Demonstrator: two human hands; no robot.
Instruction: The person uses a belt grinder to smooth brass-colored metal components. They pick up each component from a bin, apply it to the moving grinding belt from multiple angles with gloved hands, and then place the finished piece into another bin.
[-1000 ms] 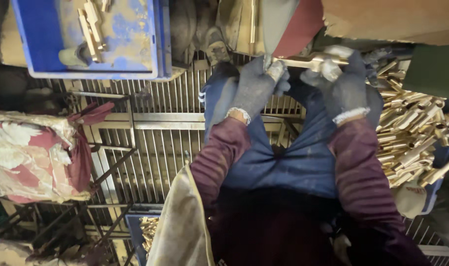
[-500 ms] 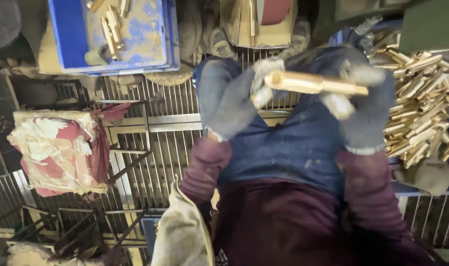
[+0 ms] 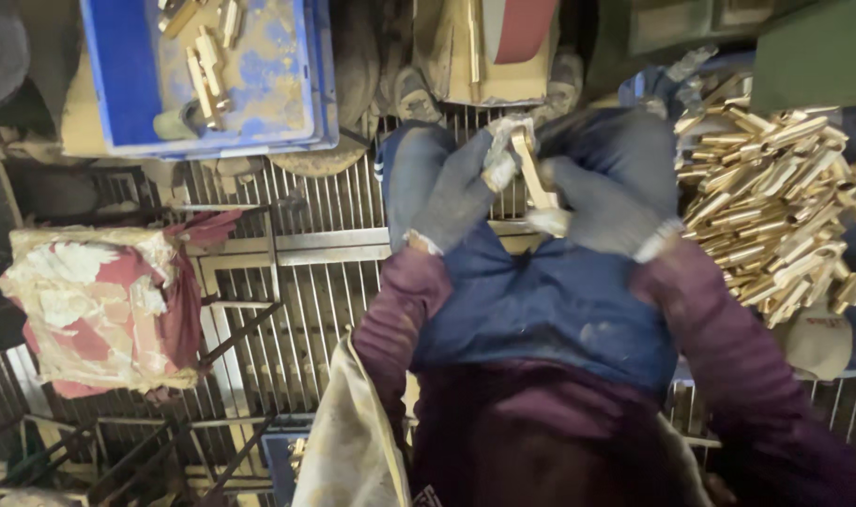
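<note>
Above the lap, both gloved hands meet on one brass piece [image 3: 535, 178], which stands nearly upright, tilted a little, between them. Our left hand [image 3: 461, 188] has its grip clamped on the upper end, fingers curled over the top; our right hand [image 3: 602, 202] has its grip closed around the lower end, near a pale stub at the bottom. The motion blur keeps us from telling the piece's exact shape. Both gloves are grey knit, with dark red sleeves behind them and a blue apron [image 3: 541, 300] spread below. Just right of the right hand lies a heap of brass pieces [image 3: 775, 207], long and gold-coloured, piled in every direction. Beneath the hands a metal grate [image 3: 297, 282] forms the floor. At upper left sits a blue tray [image 3: 128, 84], well apart from the hands, with a few brass pieces lying loose in it. Directly beyond the hands we see a pale box-like thing with a red band [image 3: 522, 28]. Far left, on the grate, rests a worn red and white bundle [image 3: 99, 310].
</note>
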